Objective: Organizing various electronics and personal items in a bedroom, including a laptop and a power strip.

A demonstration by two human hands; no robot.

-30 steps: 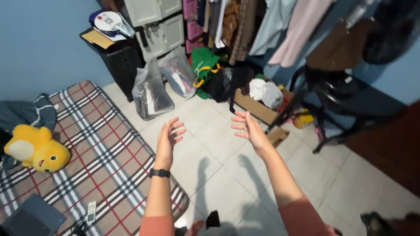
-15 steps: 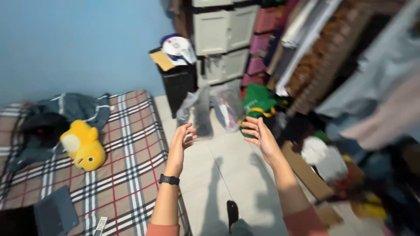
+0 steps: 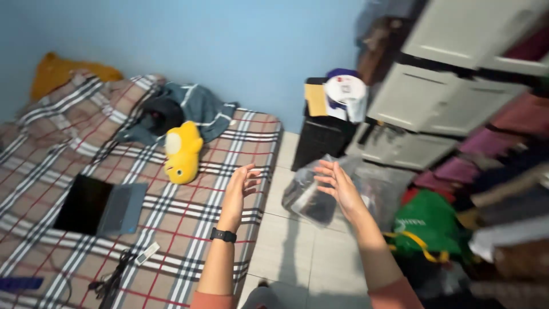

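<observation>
Both hands raised, empty, palms facing each other, fingers loosely spread: left hand (image 3: pixel 240 186) over the bed edge, right hand (image 3: pixel 338 186) over a clear plastic bag (image 3: pixel 311 197). The bag stands on the tiled floor (image 3: pixel 291 252), probably leaning on the black cabinet (image 3: pixel 320 140). Plaid bed (image 3: pixel 189 217) carries a yellow plush toy (image 3: pixel 183 151) and a laptop (image 3: pixel 100 206). Blue wall (image 3: pixel 229 46) behind.

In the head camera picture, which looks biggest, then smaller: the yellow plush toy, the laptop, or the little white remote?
1. laptop
2. yellow plush toy, though it lies farther away, so this ranking is unsure
3. white remote, clearly smallest
</observation>
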